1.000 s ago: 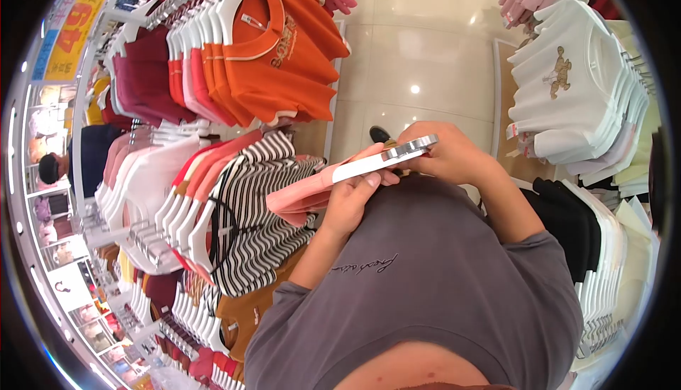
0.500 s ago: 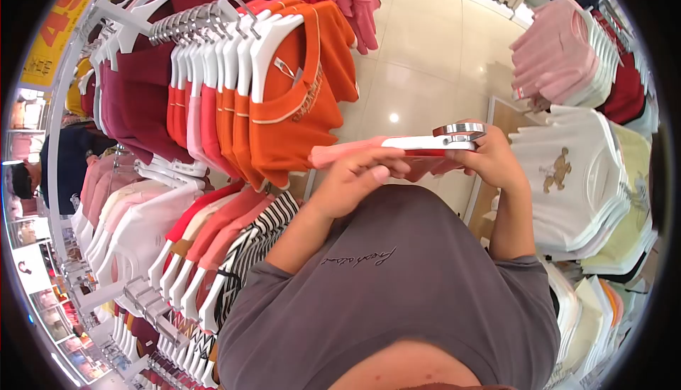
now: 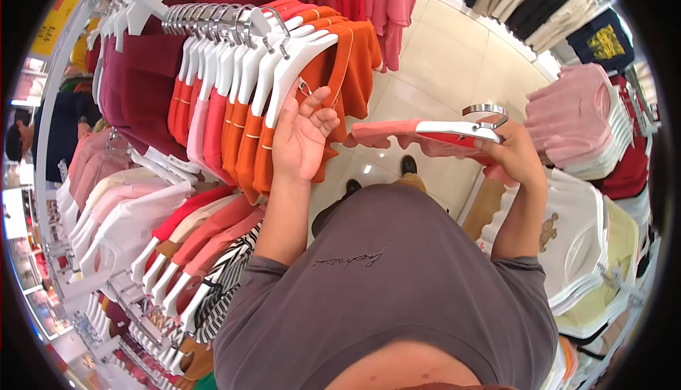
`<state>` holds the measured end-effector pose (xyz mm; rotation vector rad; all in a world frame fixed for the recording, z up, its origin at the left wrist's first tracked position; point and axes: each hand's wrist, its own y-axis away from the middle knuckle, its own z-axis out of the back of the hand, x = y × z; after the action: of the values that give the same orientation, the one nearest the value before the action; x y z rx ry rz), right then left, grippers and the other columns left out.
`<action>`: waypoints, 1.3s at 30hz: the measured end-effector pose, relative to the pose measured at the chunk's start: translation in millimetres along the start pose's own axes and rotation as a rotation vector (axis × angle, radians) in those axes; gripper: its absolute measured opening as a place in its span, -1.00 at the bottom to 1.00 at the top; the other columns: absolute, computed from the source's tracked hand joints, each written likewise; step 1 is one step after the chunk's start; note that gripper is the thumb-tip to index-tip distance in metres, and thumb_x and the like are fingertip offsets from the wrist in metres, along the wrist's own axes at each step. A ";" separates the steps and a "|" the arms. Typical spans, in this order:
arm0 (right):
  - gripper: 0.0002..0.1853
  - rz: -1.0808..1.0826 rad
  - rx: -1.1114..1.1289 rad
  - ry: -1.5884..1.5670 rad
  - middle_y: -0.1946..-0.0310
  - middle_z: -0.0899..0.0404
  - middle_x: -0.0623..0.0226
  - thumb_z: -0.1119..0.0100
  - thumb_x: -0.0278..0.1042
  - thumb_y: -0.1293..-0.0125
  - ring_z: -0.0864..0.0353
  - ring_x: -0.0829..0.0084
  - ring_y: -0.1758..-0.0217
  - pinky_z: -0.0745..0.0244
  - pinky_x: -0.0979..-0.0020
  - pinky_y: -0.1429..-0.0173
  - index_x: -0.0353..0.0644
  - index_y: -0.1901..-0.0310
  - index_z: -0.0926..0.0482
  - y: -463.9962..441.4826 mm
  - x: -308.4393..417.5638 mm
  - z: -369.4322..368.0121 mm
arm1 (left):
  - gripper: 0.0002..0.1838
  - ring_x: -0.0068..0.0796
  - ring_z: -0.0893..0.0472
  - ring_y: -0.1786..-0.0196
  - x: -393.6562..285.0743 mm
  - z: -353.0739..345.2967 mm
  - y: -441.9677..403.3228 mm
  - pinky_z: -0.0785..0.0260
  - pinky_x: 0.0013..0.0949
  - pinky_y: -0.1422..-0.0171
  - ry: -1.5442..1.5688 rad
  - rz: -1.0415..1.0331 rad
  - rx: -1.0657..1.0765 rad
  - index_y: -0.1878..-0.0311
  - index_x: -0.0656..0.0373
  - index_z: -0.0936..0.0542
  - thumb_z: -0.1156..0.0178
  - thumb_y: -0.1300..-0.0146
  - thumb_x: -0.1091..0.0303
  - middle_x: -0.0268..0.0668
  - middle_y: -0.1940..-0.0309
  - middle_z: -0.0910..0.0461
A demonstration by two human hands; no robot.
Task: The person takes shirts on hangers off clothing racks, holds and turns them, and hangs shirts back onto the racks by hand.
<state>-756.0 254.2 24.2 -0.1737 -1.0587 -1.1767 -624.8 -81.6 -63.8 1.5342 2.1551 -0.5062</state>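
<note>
My right hand (image 3: 520,151) grips a white hanger (image 3: 454,130) at its hook end. The metal hook (image 3: 486,111) curves up above the fingers. From the hanger hangs a coral-pink shirt (image 3: 386,132), seen almost edge-on, with some red near its neck. My left hand (image 3: 306,136) is raised with the palm turned up and the fingers apart, holding nothing. It overlaps the nearest orange shirt (image 3: 358,56) on the rack; whether it touches the cloth I cannot tell. That shirt hangs on a white hanger (image 3: 292,67).
A metal rail (image 3: 159,5) carries maroon, red, pink and orange tops. Below it are striped and pale shirts (image 3: 138,223). White bear-print shirts (image 3: 560,248) and pink shirts (image 3: 571,110) hang at right. Trousers (image 3: 528,3) hang beyond the tiled floor (image 3: 443,46).
My left hand has left the coral-pink shirt and moved up and left toward the orange shirts, its fingers opening. My right hand still holds the hanger, now slightly farther right. The view has shifted.
</note>
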 end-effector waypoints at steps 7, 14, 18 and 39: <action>-0.78 0.543 0.051 0.221 0.31 -0.58 0.24 -0.30 -0.47 -0.16 -0.62 0.36 0.49 -0.55 0.40 0.38 -0.35 0.16 -0.61 -85.6 -28.8 50.5 | -0.56 -0.24 -0.66 0.07 13.3 -6.0 -27.2 -0.56 -0.20 -0.05 0.021 -0.137 -0.110 -0.31 0.12 -0.37 -0.01 -0.48 0.11 -0.02 -0.14 -0.53; -0.79 0.231 0.250 -0.096 0.39 -0.58 0.21 -0.25 -0.53 -0.18 -0.61 0.41 0.56 -0.53 0.45 0.63 -0.42 0.15 -0.60 -123.7 -5.1 97.2 | -0.50 -0.18 -0.64 0.02 23.0 -16.2 -48.4 -0.54 -0.16 -0.09 -0.056 -0.234 -0.231 -0.31 0.23 -0.37 -0.07 -0.44 0.13 -0.02 -0.16 -0.52; -0.78 0.216 0.286 -0.176 0.43 -0.59 0.23 -0.25 -0.52 -0.18 -0.62 0.43 0.54 -0.53 0.46 0.59 -0.43 0.15 -0.59 -149.9 -28.1 125.2 | -0.51 -0.16 -0.64 0.00 30.4 -25.7 -48.4 -0.54 -0.14 -0.10 -0.086 -0.295 -0.267 -0.31 0.25 -0.37 -0.07 -0.44 0.17 0.04 -0.15 -0.53; -0.78 0.282 0.338 0.208 0.42 -0.60 0.25 -0.23 -0.41 -0.18 -0.54 0.44 0.54 -0.39 0.41 0.61 -0.30 0.16 -0.62 -258.5 -17.0 146.5 | -0.32 -0.11 -0.64 -0.02 84.6 -87.8 68.5 -0.45 -0.13 -0.17 -0.424 -0.409 -0.420 -0.29 0.30 -0.42 -0.30 -0.21 0.06 0.01 0.02 -0.63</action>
<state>-1051.2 243.8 -11.5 0.0630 -0.9963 -0.7329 -596.5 53.2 -39.7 0.6926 2.0612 -0.4228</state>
